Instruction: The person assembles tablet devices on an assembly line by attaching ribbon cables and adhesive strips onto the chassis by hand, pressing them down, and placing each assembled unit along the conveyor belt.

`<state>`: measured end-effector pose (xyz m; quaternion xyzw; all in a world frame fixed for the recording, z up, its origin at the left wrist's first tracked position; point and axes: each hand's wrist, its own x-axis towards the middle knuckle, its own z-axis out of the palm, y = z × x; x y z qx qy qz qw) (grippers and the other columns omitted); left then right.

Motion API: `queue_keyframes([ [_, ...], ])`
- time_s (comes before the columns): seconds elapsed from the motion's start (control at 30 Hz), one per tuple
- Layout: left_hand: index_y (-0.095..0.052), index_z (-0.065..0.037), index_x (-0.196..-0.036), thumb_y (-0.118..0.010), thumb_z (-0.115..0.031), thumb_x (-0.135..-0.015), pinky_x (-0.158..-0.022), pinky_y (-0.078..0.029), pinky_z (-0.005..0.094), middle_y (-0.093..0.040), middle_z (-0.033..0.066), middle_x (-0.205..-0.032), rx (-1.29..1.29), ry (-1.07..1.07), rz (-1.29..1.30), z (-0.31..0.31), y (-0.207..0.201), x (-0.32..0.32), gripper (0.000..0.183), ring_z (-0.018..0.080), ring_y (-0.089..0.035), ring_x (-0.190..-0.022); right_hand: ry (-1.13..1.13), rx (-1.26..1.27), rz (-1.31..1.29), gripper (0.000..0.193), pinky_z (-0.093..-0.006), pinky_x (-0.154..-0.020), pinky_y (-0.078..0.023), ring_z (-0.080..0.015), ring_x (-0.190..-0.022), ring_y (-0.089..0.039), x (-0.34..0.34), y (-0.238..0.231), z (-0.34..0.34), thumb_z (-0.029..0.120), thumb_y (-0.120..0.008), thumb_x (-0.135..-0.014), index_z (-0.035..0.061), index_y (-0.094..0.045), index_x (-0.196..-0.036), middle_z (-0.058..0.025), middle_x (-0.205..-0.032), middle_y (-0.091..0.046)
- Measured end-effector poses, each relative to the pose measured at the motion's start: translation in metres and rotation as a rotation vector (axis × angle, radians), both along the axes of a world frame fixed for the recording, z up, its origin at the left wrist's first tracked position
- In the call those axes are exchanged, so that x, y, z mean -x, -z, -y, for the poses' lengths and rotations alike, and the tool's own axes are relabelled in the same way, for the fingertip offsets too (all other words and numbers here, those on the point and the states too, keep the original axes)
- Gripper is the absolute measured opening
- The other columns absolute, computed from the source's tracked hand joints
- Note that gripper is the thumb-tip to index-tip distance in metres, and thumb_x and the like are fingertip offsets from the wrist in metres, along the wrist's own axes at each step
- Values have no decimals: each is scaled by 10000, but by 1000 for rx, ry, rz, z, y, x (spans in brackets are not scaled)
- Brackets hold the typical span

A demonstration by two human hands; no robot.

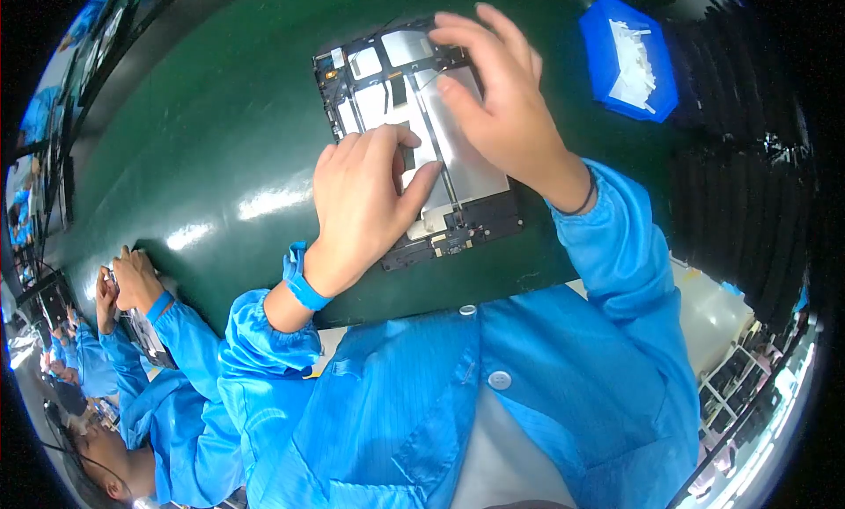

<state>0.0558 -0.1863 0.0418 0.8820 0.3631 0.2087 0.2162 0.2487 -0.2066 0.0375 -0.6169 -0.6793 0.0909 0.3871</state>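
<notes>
"Where is the piece being worked on?"

"The opened flat device point(458, 148) lies on the green work surface point(264, 113), slightly turned, right in front of the person. Its silver plates, dark strips and black lower section point(493, 219) are all exposed."

"So how far along is it?"

"Partway, I'd judge. The larger parts look seated in the frame, yet no cover lies over them. What exactly is left I can't tell from this one view."

"And the hands?"

"The left hand point(356, 192) is over the middle, thumb and index tips apart; I can't tell whether they press on it. The right hand point(510, 104) is over the upper right part, a little blurred, its thumb and fingers spread, with nothing clearly between them."

"Anything further out?"

"A blue tray point(600, 34) to the right, well apart, with white strips point(635, 69) in it, so some remain unused there. Far left, a co-worker's hands point(136, 280) are busy separately."
</notes>
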Motion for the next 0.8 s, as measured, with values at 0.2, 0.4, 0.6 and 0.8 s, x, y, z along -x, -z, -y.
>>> queue_keyframes([
  [0.2,-604,-103,-890,-763,-256,-734,-625,-375,373,-539,9,-663,-10,7,-4,2,4,0,270,222,-547,-660,73,-12,308,267,-516,-1105,-141,-387,-1399,-232,4,23,-21,249,-718,-773,157,-662,-1017,-134,-1442,-436],
  [0.4,-605,-107,-890,-770,-261,-730,-631,-376,373,-541,5,-667,-20,-6,29,4,5,-2,277,222,-550,-661,25,-1,200,233,-521,-1104,-133,-372,-1398,-243,-3,30,-25,273,-741,-764,195,-670,-972,-100,-1438,-455],
  [0.6,-636,-112,-958,-791,-240,-711,-671,-368,362,-547,-4,-666,39,-27,118,7,6,-3,319,208,-556,-716,-48,-113,116,181,-459,-1108,-226,-324,-1359,-351,6,-15,-1,162,-706,-810,138,-666,-985,-114,-1351,-543],
  [0.8,-681,-119,-743,-803,-157,-689,-732,-367,341,-600,0,-719,9,104,260,9,6,-3,139,203,-566,-761,-450,-684,37,124,-475,-1085,-262,-368,-1353,-337,-10,-4,-9,180,-752,-780,114,-701,-872,-146,-1362,-522],
])
